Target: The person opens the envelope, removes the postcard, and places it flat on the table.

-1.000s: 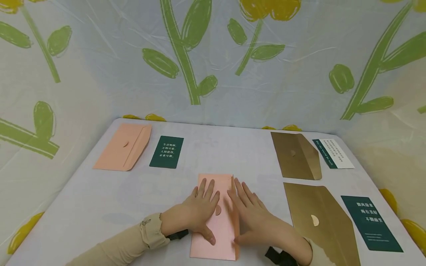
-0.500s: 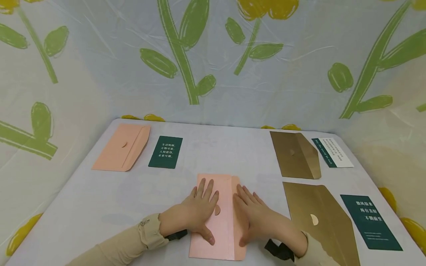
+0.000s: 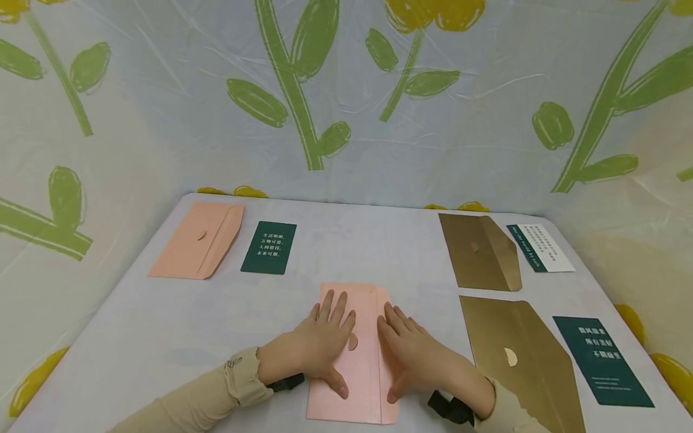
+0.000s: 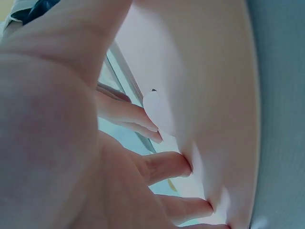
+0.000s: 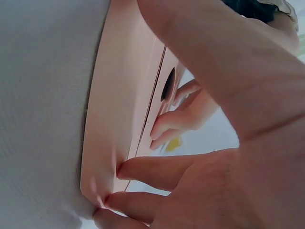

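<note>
A pink envelope [image 3: 364, 367] lies flat at the front middle of the table, its flap [image 3: 387, 358] spread out to the right. My left hand [image 3: 319, 346] rests on the envelope's body with fingers spread, beside a small half-round slot [image 3: 354, 341]. On the flap presses my right hand [image 3: 419, 355], its fingers straight and thumb apart. In the left wrist view the fingertips [image 4: 183, 164] touch the pink paper [image 4: 214, 95]. The right wrist view has fingertips [image 5: 125, 169] pushing down on the flap [image 5: 112, 109], next to its fold line.
Another pink envelope [image 3: 189, 240] and a green card [image 3: 269, 248] with white writing lie at the back left. On the right are two gold-brown envelopes [image 3: 476, 249], a green-and-white card [image 3: 544, 248] and a larger green card [image 3: 603, 361]. A flower-printed curtain [image 3: 379, 150] surrounds the table.
The flap, raised at the fold one second ago, now lies flat to the right. My right hand has followed it down onto the paper. My left hand has stayed put on the envelope.
</note>
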{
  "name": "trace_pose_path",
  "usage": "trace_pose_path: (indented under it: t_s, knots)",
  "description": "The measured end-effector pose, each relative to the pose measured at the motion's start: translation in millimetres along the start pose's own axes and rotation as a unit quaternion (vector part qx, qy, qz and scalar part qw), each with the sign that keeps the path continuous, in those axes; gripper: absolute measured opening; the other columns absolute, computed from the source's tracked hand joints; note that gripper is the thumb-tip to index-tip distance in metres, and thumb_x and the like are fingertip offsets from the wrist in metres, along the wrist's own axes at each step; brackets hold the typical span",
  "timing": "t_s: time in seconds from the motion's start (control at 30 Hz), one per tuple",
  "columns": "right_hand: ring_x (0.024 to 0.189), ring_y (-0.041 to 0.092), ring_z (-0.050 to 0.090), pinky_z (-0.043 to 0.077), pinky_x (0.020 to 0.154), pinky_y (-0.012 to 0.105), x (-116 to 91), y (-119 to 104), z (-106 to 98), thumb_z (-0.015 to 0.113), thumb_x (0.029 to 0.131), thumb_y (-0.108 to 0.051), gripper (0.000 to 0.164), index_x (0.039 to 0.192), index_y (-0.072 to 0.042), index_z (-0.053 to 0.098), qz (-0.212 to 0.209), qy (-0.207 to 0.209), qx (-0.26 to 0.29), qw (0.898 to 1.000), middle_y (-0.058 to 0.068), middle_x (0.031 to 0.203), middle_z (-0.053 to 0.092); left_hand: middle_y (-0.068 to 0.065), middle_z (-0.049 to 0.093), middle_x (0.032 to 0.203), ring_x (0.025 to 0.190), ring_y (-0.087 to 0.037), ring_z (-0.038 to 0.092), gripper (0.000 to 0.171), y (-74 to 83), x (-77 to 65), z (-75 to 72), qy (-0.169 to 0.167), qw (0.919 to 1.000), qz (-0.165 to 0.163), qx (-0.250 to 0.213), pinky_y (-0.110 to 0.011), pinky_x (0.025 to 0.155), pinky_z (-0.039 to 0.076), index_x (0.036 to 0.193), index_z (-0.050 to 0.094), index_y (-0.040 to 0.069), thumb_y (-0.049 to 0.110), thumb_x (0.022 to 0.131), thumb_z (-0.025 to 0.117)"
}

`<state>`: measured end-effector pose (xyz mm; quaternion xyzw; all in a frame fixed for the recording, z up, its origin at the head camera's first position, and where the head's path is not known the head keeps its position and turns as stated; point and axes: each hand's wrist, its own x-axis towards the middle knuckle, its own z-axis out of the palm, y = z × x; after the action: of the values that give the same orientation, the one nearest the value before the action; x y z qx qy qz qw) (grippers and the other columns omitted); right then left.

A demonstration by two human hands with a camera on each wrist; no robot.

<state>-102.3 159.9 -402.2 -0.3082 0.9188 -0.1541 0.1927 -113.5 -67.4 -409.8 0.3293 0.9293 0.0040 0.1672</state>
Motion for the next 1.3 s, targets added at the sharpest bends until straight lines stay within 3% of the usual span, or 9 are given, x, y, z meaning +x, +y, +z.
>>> trace_pose_path:
  t_s: [0.2,0.37,0.6,0.8,1.07,1.3]
  knots:
    - [0.146,0.049,0.011,0.022,0.112,0.062,2.2,-1.6,0.6,0.093,0.061,-0.042,0.123,0.151,0.011,0.028,0.004,-0.006,-0.003,1.0,0.033,0.159,0.01,-0.03,0.014,0.159,0.144,-0.053,0.012,0.12,-2.2,0.0,-2.3,0.005,0.9999,0.005,-0.013,-0.058,0.108,0.034,0.156,0.03,0.011,0.074,0.065,0.075]
    - [0.147,0.048,0.01,0.022,0.113,0.061,2.7,-3.6,0.9,0.093,0.06,-0.042,0.123,0.151,0.01,0.028,0.013,-0.009,-0.008,1.0,0.032,0.159,0.01,-0.032,0.019,0.157,0.14,-0.059,0.018,0.105,4.7,6.1,-4.8,0.017,0.999,-0.008,-0.041,-0.061,0.099,0.043,0.156,0.033,0.02,0.075,0.073,0.069]
    - [0.147,0.048,0.008,0.022,0.113,0.061,2.0,-5.1,-0.8,0.093,0.062,-0.041,0.124,0.152,0.01,0.025,0.011,-0.012,-0.002,1.0,0.031,0.16,0.008,-0.031,0.018,0.158,0.137,-0.064,0.017,0.106,20.5,16.3,-1.4,0.016,0.998,-0.055,-0.027,-0.067,0.088,0.046,0.157,0.031,0.028,0.085,0.072,0.056]
    - [0.147,0.048,0.009,0.023,0.112,0.061,0.9,-3.9,-0.3,0.093,0.061,-0.042,0.125,0.152,0.01,0.024,0.015,-0.013,-0.009,1.0,0.031,0.16,0.008,-0.031,0.017,0.158,0.136,-0.065,0.017,0.107,30.2,18.7,2.2,0.02,0.9974,-0.069,0.003,-0.07,0.084,0.046,0.157,0.03,0.026,0.09,0.073,0.047]
    - [0.147,0.048,0.01,0.024,0.112,0.061,0.4,-2.8,-0.2,0.094,0.06,-0.041,0.125,0.151,0.011,0.026,0.014,-0.007,-0.011,1.0,0.031,0.16,0.01,-0.031,0.022,0.156,0.135,-0.064,0.024,0.086,33.7,21.2,3.0,0.031,0.9956,-0.073,0.049,-0.068,0.08,0.049,0.155,0.034,0.026,0.077,0.087,0.048]
    - [0.147,0.047,0.009,0.024,0.112,0.061,0.2,-2.8,-0.2,0.095,0.06,-0.041,0.125,0.151,0.01,0.026,0.017,-0.009,-0.004,1.0,0.03,0.16,0.01,-0.031,0.023,0.156,0.134,-0.065,0.023,0.077,35.2,23.3,4.9,0.037,0.9952,-0.076,0.049,-0.069,0.076,0.049,0.154,0.036,0.026,0.067,0.091,0.049]
